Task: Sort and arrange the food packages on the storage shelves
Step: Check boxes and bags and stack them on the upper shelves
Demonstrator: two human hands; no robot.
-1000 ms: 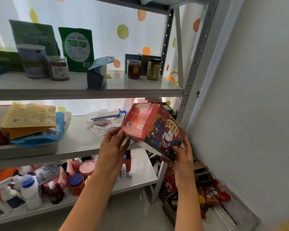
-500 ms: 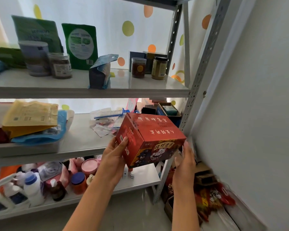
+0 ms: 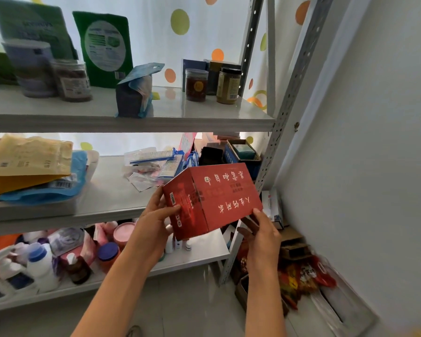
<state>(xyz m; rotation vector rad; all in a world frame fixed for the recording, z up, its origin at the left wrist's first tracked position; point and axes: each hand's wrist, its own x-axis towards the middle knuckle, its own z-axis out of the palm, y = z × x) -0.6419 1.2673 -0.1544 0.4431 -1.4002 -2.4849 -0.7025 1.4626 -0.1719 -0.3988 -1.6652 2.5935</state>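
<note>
We hold the red box [image 3: 212, 200] before the middle shelf [image 3: 107, 190], left hand [image 3: 156, 215] gripping its end, right hand [image 3: 260, 229] clasping its near corner.

left hand [image 3: 153, 222]: raised, thumb and fingers [image 3: 156, 199] gripping the red box [image 3: 212, 198] at its left end.
right hand [image 3: 263, 232]: raised, fingers curled under the box's right lower edge.
forearms: bare, both reaching upward.
</note>
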